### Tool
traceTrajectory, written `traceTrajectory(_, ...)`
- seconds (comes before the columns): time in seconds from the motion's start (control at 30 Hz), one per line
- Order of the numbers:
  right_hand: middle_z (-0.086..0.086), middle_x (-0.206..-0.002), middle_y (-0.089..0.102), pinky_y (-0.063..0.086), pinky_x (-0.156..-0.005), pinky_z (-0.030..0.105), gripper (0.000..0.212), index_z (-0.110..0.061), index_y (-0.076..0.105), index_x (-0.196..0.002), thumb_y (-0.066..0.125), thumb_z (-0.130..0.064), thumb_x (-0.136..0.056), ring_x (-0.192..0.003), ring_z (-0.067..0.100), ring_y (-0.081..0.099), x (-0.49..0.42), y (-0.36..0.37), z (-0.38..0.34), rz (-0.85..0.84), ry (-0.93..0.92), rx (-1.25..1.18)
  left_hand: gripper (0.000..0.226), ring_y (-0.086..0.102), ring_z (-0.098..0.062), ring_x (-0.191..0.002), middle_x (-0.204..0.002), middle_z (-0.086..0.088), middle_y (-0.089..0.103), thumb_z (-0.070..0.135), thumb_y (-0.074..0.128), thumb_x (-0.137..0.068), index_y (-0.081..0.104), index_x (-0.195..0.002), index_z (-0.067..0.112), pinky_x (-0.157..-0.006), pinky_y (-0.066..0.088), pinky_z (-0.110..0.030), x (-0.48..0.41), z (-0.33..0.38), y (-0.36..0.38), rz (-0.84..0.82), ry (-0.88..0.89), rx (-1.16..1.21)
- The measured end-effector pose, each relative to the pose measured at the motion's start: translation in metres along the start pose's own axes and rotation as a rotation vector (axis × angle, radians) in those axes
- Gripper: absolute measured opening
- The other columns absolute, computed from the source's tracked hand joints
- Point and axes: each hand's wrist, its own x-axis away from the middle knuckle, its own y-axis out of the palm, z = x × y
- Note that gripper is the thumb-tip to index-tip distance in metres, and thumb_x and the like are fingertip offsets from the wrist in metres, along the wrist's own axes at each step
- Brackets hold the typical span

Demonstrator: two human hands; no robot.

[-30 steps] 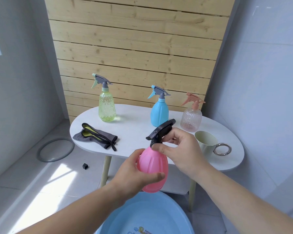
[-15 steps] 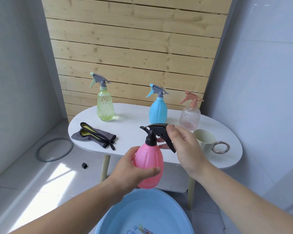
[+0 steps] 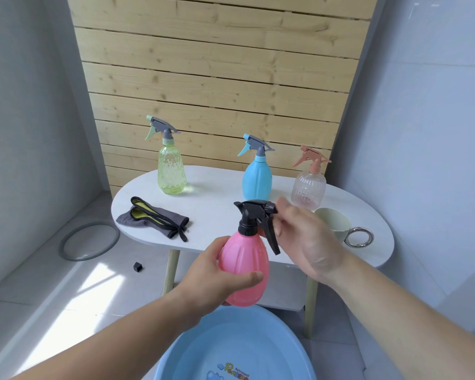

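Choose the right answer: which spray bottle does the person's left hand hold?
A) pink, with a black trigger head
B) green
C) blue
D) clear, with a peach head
A: the left hand grips the pink spray bottle, while the green bottle, blue bottle and clear bottle stand on the table.

Pale horizontal wooden planks (image 3: pixel 217 78) fill the wall at 12 o'clock, with plain grey-white walls at 9 o'clock (image 3: pixel 25 146) and 3 o'clock (image 3: pixel 422 119). A white oval surface (image 3: pixel 211 212) stands at the centre on light wooden legs (image 3: pixel 172 270), with a lower shelf (image 3: pixel 285 289) beneath. The grey tiled floor (image 3: pixel 25 325) carries a bright sunlight patch (image 3: pixel 93 281) at 8 o'clock, and a grey ring (image 3: pixel 117 238) lies at 9 o'clock.
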Motion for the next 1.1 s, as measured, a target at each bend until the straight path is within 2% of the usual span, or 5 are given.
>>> traceTrajectory(0.17,0.042,-0.124,0.051,0.035,-0.111,0.054,0.036,0.009,0.061,-0.091,0.05,-0.024,-0.096,-0.121,0.044,0.05,-0.001,-0.016,0.006,-0.149,0.068,-0.088,0.072,0.077,-0.026,-0.098,-0.113,-0.003,0.074,0.03,0.095,-0.059,0.063,-0.124,0.042,-0.081,0.064,-0.058,0.001,0.002,-0.004,-0.058,-0.005,-0.015)
traceTrajectory(0.27,0.03,-0.14,0.052,0.041,-0.112,0.044,0.054,0.017,0.049,-0.129,0.064,-0.017,-0.091,-0.133,0.038,0.05,0.0,-0.023,0.011,-0.193,0.116,-0.066,0.072,0.077,-0.023,-0.097,-0.111,-0.001,0.076,0.027,0.094,-0.062,0.064,-0.127,0.038,-0.082,0.065,-0.056,0.0,0.004,-0.004,-0.098,-0.003,-0.025)
traceTrajectory(0.43,0.021,-0.119,0.068,0.054,-0.094,0.035,0.048,0.014,0.045,-0.13,0.062,-0.004,-0.089,-0.112,0.028,0.067,0.0,-0.02,0.015,-0.103,0.149,-0.012,0.071,0.076,-0.021,-0.1,-0.11,-0.001,0.076,0.025,0.093,-0.063,0.064,-0.128,0.035,-0.082,0.066,-0.05,0.003,0.004,-0.003,-0.192,-0.005,-0.084)
traceTrajectory(0.73,0.015,-0.133,0.063,0.049,-0.104,0.039,0.038,-0.006,0.062,-0.125,0.058,-0.015,-0.088,-0.128,0.032,0.057,0.0,-0.02,0.006,-0.194,0.179,-0.063,0.073,0.076,-0.021,-0.104,-0.12,-0.005,0.073,0.023,0.087,-0.069,0.056,-0.134,0.032,-0.083,0.065,-0.046,0.001,0.009,-0.004,-0.272,0.021,-0.078)
traceTrajectory(1.1,0.008,-0.108,0.075,0.055,-0.089,0.028,0.03,-0.009,0.068,-0.113,0.064,-0.011,-0.083,-0.105,0.019,0.069,0.004,-0.008,-0.001,-0.091,0.071,0.116,0.058,0.075,-0.013,-0.096,-0.108,-0.001,0.077,0.02,0.085,-0.072,0.065,-0.126,0.028,-0.075,0.062,-0.034,0.005,0.011,-0.007,-0.284,0.082,-0.067)
